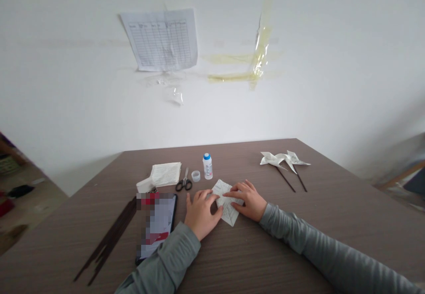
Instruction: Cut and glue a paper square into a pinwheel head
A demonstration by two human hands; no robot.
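Note:
My left hand (pixel 201 214) and my right hand (pixel 247 201) both press on a folded white paper square (pixel 228 203) lying tilted on the brown wood-grain table (pixel 299 245). The left fingertips rest on its left side, while the right fingers lie across its upper part. Faint printed lines show on the paper. Close to my left hand lie steel scissors with black handles (pixel 183 181), and a small translucent cap (pixel 195 176) stands just beyond them. A white glue bottle with a blue cap (pixel 207 166) stands behind the paper.
A tablet with a blurred screen (pixel 156 225) lies under my left sleeve's edge. Beside it are several thin dark sticks (pixel 109 241). A white paper stack (pixel 162 174) lies at the back. Two white paper pinwheels on sticks (pixel 282 161) lie right. A wall rises behind the table.

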